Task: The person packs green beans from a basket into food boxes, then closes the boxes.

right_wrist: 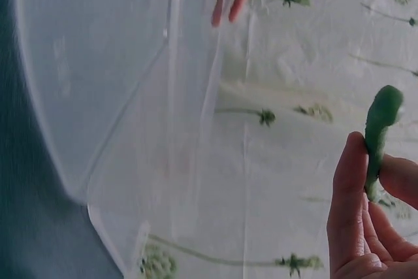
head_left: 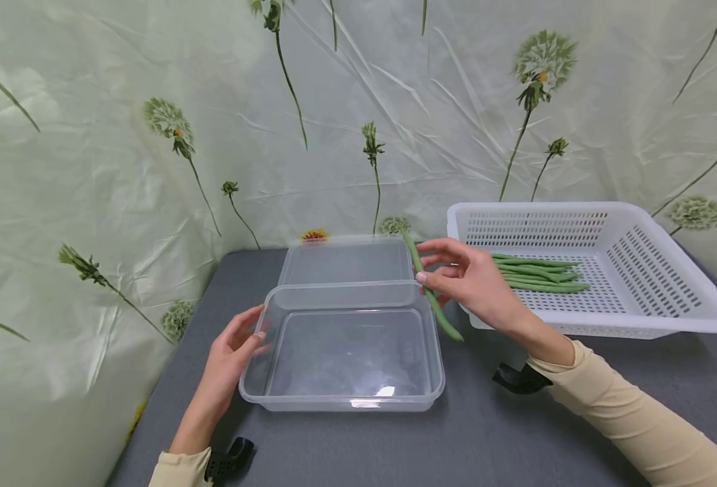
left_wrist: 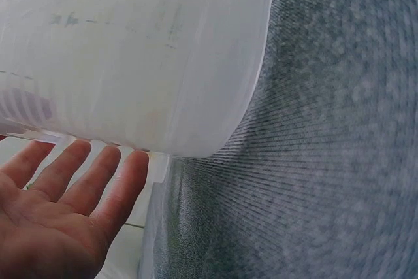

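In the head view my right hand [head_left: 468, 281] pinches one long green bean [head_left: 437, 314] between thumb and fingers, at the right back corner of a clear plastic container [head_left: 346, 404]. The bean slants down beside the container's right rim. From the right wrist view, the bean [right_wrist: 377, 135] is seen nearly end-on between the fingertips. My left hand [head_left: 230, 358] is at the container's left side, thumb near the rim. In the left wrist view its fingers [left_wrist: 121, 191] are extended, fingertips right at the container's wall [left_wrist: 215, 63]. Inside, the container's bottom shows bare.
A clear flat lid [head_left: 349, 262] lies right behind the container. On the right stands a white perforated basket [head_left: 669, 325] with several green beans [head_left: 541, 274] in its left part. Everything sits on a grey table [head_left: 474, 433], with a flower-printed sheet [head_left: 310, 182] hanging behind.
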`<state>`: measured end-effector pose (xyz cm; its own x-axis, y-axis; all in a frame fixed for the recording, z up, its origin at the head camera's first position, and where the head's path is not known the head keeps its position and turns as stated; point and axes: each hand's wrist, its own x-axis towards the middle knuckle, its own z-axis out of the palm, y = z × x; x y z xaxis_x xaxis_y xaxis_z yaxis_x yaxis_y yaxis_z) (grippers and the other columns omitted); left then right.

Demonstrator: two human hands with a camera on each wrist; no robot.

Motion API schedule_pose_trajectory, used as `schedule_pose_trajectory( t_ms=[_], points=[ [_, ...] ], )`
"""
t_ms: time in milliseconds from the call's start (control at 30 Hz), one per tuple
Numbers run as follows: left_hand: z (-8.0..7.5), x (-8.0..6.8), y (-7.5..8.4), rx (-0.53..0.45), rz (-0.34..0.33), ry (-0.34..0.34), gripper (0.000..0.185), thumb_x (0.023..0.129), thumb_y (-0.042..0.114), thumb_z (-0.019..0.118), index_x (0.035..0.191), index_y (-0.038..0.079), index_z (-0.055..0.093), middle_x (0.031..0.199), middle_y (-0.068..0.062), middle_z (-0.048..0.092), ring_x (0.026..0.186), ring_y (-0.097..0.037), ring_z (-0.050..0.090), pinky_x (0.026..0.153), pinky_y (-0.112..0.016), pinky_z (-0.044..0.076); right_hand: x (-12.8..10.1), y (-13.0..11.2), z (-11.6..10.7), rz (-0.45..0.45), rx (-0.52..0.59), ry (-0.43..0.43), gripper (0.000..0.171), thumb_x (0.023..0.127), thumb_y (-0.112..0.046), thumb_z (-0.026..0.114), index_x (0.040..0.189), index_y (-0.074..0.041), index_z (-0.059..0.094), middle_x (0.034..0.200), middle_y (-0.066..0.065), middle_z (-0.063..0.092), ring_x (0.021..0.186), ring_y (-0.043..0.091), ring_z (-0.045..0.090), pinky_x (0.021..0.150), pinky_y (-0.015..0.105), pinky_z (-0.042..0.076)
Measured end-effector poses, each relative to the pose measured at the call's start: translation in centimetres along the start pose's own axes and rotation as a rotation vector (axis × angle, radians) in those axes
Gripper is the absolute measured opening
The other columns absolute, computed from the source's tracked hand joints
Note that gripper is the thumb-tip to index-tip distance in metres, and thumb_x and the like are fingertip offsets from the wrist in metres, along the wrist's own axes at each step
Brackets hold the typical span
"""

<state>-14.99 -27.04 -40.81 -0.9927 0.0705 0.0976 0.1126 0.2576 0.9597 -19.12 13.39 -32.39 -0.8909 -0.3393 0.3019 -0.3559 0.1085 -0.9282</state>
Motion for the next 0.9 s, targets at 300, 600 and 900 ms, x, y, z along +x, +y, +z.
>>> schedule_pose_trajectory(
  t_ms=[300, 600, 900],
  points=[
    [0.0, 0.0, 0.0, 0.013, -0.015, 0.003, 0.048, 0.104, 0.012, 0.051, 0.150, 0.011, 0.038, 0.153, -0.008, 0.037, 0.134, -0.027, 0.044, 0.092, -0.033, 0.050, 0.6, 0.9, 4.0, 0.032, 0.052, -0.090, 0.041, 0.089, -0.007, 0.072, 0.128, -0.008, 0.059, 0.111, 0.016, 0.063, 0.081, 0.023, 0.069, 0.058, 0.042, 0.056],
    [-0.1, 0.0, 0.0, 0.015, -0.004, 0.010, 0.049, 0.103, 0.015, 0.054, 0.149, 0.011, 0.040, 0.153, -0.009, 0.038, 0.132, -0.024, 0.047, 0.091, -0.034, 0.051, 0.9, 2.2, 6.2, 0.095, 0.009, -0.190, 0.040, 0.089, -0.012, 0.073, 0.127, -0.011, 0.061, 0.111, 0.013, 0.064, 0.078, 0.025, 0.069, 0.059, 0.052, 0.055],
    [0.0, 0.0, 0.0, 0.022, -0.013, 0.005, 0.048, 0.103, 0.012, 0.054, 0.149, 0.012, 0.041, 0.151, -0.009, 0.040, 0.132, -0.027, 0.047, 0.090, -0.034, 0.051, 0.8, 3.4, 7.2, 0.107, -0.047, -0.246, 0.036, 0.088, -0.008, 0.074, 0.123, -0.008, 0.063, 0.103, 0.011, 0.065, 0.071, 0.021, 0.066, 0.055, 0.051, 0.054]
  ],
)
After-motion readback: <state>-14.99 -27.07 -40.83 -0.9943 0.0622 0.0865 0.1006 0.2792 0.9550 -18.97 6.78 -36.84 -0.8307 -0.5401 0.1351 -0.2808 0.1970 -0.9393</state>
